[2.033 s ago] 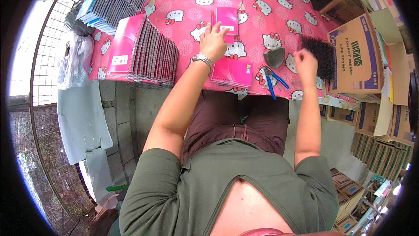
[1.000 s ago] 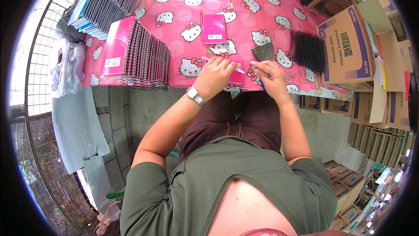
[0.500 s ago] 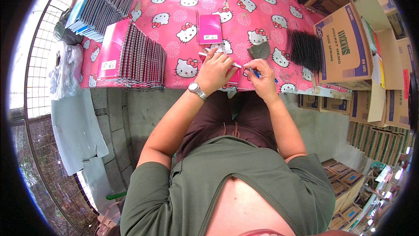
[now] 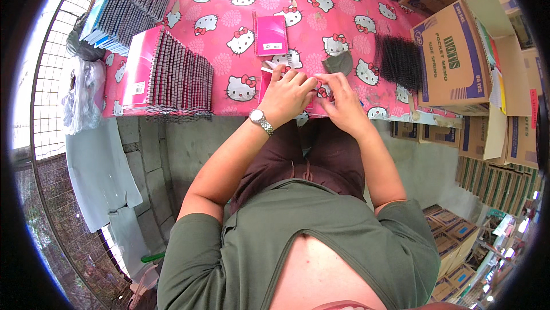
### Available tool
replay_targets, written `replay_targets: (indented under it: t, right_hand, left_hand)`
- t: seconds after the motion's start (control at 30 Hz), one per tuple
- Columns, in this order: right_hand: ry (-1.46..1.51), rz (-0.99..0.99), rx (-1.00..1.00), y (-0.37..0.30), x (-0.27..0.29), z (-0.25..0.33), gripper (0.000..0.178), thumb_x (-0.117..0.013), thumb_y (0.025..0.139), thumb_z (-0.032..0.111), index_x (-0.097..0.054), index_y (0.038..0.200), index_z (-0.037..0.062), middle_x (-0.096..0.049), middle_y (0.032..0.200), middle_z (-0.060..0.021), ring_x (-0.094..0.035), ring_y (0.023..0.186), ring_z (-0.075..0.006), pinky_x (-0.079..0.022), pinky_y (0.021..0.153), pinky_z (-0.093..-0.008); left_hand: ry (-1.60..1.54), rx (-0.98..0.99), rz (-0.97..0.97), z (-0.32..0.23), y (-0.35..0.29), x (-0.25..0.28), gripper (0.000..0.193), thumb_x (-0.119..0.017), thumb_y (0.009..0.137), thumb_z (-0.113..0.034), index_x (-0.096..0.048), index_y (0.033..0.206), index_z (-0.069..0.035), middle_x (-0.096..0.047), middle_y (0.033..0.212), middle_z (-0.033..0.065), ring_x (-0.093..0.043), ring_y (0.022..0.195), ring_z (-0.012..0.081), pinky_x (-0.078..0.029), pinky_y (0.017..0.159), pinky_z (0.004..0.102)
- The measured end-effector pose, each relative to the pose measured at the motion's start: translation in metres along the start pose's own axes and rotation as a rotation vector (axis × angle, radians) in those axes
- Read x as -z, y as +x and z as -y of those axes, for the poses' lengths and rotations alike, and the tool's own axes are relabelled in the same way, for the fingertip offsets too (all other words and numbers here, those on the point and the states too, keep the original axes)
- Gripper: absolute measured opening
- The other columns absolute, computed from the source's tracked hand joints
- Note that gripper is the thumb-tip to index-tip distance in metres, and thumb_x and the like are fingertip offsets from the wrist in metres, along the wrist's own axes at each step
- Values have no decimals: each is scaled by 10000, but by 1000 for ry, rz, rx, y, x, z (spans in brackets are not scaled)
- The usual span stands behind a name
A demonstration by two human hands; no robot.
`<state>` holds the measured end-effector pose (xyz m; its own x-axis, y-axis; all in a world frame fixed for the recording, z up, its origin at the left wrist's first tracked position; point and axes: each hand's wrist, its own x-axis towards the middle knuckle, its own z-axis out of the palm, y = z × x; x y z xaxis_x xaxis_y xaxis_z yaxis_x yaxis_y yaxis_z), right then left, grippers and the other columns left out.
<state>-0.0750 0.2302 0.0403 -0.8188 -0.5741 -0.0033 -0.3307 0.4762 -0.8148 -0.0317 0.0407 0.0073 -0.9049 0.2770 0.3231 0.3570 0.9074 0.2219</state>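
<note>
The left hand (image 4: 286,94) lies over a pink notebook (image 4: 265,82) near the table edge (image 4: 232,113), the right hand (image 4: 342,102) curled alongside; grips unclear. Leftward, patterned cloth (image 4: 225,61) reaches stacked notebooks (image 4: 176,75).

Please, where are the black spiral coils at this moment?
In the head view, the black spiral coils lie toward the right side of the pink table cover, just left of the large cardboard box.

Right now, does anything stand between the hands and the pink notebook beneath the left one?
Nothing visible does: the left hand covers much of the pink notebook, and the right hand is by its right side. The dark grey lump lies beyond the right hand, not between.
</note>
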Motion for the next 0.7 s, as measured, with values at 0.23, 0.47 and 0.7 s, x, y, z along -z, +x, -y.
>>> replay_targets:
  t: [0.23,0.47,0.7]
  right_hand:
    - [-779,-301,182,52,10,-86,449,-777,799,265,-602,1158,58,-604,1249,-223,-618,1115,-357,-480,967,-403]
    - [617,482,65,44,30,-46,406,-716,745,123,-670,1135,20,-578,1346,-137,-565,1207,-230,-394,1077,-375]
    - [776,459,107,27,15,-41,455,-688,728,198,-673,1156,42,-584,1284,-127,-540,1210,-235,-394,1067,-381]
  left_hand:
    - [19,-73,-143,6,-3,-11,242,-663,886,-301,-615,1087,-177,-628,1022,13,-586,1114,224,-239,1113,619]
    - [-38,92,-83,22,-20,-3,295,-759,795,-357,-650,997,-171,-597,1072,9,-541,1144,246,-300,1039,602]
    - [-171,28,-99,29,-17,6,351,-811,719,-347,-653,955,-139,-594,1070,53,-538,1120,274,-391,971,447]
